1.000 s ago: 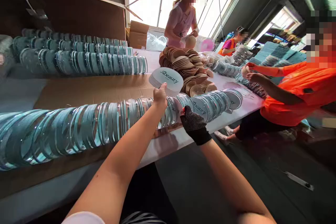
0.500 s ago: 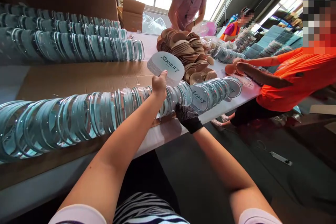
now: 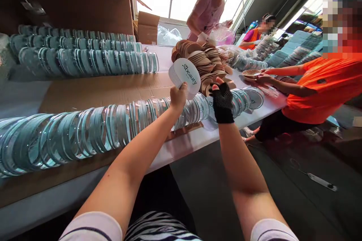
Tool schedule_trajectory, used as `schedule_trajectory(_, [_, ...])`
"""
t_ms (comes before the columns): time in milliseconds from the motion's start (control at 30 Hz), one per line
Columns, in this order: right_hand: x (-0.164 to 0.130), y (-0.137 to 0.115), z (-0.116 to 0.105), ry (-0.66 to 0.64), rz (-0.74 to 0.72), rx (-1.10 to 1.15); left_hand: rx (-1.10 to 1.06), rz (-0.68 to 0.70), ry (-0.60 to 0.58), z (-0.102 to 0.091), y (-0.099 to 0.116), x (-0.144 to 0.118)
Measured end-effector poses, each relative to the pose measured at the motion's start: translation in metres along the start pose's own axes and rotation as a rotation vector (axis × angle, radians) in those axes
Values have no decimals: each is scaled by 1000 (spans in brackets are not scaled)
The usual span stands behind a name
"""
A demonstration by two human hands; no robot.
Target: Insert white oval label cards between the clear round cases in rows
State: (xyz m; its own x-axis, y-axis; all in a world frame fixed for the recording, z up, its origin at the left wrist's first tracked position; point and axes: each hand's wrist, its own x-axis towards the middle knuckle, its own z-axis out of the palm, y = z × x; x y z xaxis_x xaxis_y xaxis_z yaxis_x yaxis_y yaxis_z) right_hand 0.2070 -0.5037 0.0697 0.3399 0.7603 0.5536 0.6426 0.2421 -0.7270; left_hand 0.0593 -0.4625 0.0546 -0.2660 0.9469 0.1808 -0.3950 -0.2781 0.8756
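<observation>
The left hand (image 3: 178, 98) pinches a stack of round printed labels (image 3: 184, 77) by its lower edge. The gloved right hand (image 3: 222, 99), fingers loosely curled and holding nothing, hovers just right of the stack, above the long row of clear lids (image 3: 113, 128) on the table (image 3: 198, 139).

The person wears white short sleeves, a zebra-striped top, and a black dotted glove (image 3: 222, 101).

At the frame's centre the bare left hand (image 3: 178, 98) pinches a stack of white round printed cards (image 3: 184, 77) by its lower edge. Just right of it the gloved right hand (image 3: 222, 99) hovers over a long row of clear round lids (image 3: 113, 126) lying on the surface (image 3: 195, 139). Behind sits a pile of tan discs (image 3: 202, 60).
</observation>
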Motion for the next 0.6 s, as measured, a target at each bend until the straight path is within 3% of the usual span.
schedule_trajectory(33, [10,-3,1,28,-45,-45,-8,3,-22,-2,4,-5])
schedule_trajectory(100, [14,-12,3,-43,-112,-129,-60,3,-60,-8,12,-15])
schedule_trajectory(167, [-1,-26,6,-47,-200,-178,-93,24,-76,-18,19,-25])
schedule_trajectory(267, [-37,-48,15,92,-313,-185,-90,36,-84,-33,27,-39])
schedule_trajectory(333, [-53,-57,24,100,-271,-123,-101,2,-123,-40,29,-47])
schedule_trajectory(400, [-58,-59,27,109,-136,-25,-143,-47,-162,-44,31,-53])
schedule_trajectory(467, [-61,-56,18,214,-30,41,-205,-84,-166,-46,33,-53])
schedule_trajectory(533, [-74,-52,-5,277,-11,-10,-266,-118,-124,-47,38,-43])
schedule_trajectory(600, [-99,-51,-33,147,-16,-184,-314,-153,-55,-48,44,-26])
